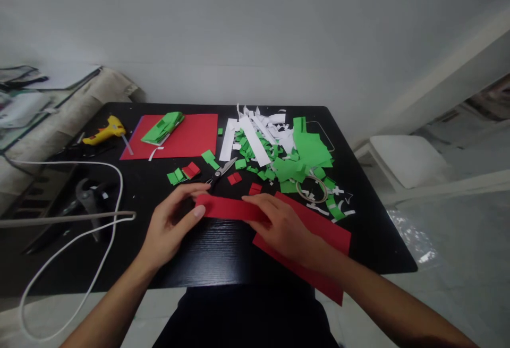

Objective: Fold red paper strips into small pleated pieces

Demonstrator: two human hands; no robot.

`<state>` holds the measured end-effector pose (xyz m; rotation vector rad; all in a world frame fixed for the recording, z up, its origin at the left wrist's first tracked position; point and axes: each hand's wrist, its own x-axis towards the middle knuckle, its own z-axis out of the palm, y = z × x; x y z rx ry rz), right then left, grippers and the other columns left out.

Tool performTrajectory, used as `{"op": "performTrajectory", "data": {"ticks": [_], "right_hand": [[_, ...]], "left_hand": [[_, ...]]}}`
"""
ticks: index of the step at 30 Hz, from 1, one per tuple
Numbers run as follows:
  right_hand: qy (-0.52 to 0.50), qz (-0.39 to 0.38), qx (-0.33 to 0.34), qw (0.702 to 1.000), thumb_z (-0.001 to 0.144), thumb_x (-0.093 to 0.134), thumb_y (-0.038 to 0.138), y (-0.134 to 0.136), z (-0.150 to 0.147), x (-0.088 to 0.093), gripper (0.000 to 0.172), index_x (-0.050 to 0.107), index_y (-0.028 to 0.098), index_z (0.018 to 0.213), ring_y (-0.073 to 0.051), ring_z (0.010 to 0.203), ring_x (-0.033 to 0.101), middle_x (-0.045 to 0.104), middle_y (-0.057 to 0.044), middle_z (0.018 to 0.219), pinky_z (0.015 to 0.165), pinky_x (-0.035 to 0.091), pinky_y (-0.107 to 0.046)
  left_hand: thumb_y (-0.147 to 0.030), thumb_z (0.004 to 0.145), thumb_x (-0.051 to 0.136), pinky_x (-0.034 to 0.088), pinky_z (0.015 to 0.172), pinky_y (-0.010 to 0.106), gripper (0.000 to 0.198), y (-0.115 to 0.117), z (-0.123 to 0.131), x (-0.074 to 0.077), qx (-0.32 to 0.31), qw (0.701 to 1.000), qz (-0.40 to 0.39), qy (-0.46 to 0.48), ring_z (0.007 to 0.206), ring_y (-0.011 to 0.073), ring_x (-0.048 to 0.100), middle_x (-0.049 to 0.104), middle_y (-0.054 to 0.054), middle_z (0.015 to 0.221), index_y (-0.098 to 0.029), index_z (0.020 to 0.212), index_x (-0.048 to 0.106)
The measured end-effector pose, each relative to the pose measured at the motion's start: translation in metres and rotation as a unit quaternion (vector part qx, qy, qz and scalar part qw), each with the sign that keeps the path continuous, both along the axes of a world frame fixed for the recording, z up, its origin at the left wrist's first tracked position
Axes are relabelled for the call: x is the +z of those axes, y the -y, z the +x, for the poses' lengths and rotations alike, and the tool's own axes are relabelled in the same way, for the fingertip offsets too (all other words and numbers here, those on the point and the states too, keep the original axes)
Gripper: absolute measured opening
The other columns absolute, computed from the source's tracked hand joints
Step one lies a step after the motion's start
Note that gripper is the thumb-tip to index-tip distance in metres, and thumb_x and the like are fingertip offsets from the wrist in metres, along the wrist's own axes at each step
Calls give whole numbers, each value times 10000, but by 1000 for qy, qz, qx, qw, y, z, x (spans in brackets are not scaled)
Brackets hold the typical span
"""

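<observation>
A long red paper strip lies across the black table in front of me. My left hand pinches its left end between thumb and fingers. My right hand presses down on its right end with curled fingers. Under my right wrist sits a larger red paper sheet that overhangs the table's front edge. Scissors lie just beyond the strip, with small red squares close by.
A heap of green and white paper scraps covers the back right, with a tape roll beside it. Another red sheet carries folded green paper. A yellow glue gun, a white cable and black pliers lie left.
</observation>
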<state>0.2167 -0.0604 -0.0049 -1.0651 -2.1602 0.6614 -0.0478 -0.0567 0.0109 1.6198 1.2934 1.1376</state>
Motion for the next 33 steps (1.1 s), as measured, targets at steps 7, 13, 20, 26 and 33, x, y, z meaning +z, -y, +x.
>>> {"op": "performTrajectory", "data": {"ticks": [7,13,20,26,33], "right_hand": [[-135,-211,-81,965,846,857,344,1,-11,16,406,720,218,1206,-221,983,758,795,-56,1083,888,620,-380],[-160,-278,-84,943,770,908,394,3,-13,15,498,727,207,1194,-234,990,755,795,-72,1059,880,615,-389],[-141,-262,-83,951,768,895,441,2,-14,18,471,727,198,1136,-238,972,752,792,-79,1078,877,614,-403],[-159,-237,-82,955,801,866,430,1,-16,25,464,716,206,1178,-236,1003,749,791,-73,1081,921,608,-411],[-175,-231,-99,952,818,855,374,2,-18,23,462,714,198,1221,-232,1010,748,793,-82,1105,917,615,-414]], "left_hand": [[-321,806,866,597,860,290,426,-17,24,9,-10,994,-2,106,1004,204,737,757,58,1229,-253,1199,716],[-321,787,876,578,752,255,376,-19,37,9,14,989,-42,143,780,141,688,764,24,955,-207,1112,725],[-387,783,868,536,653,252,300,-21,40,14,-8,987,-70,145,681,133,631,678,-7,774,-188,926,693],[-388,819,839,544,656,268,280,-19,42,13,-28,987,-80,133,718,152,661,718,21,834,-189,945,686],[-310,854,828,556,694,250,225,-12,45,5,-58,984,-83,144,738,130,664,716,2,850,-196,975,675]]}}
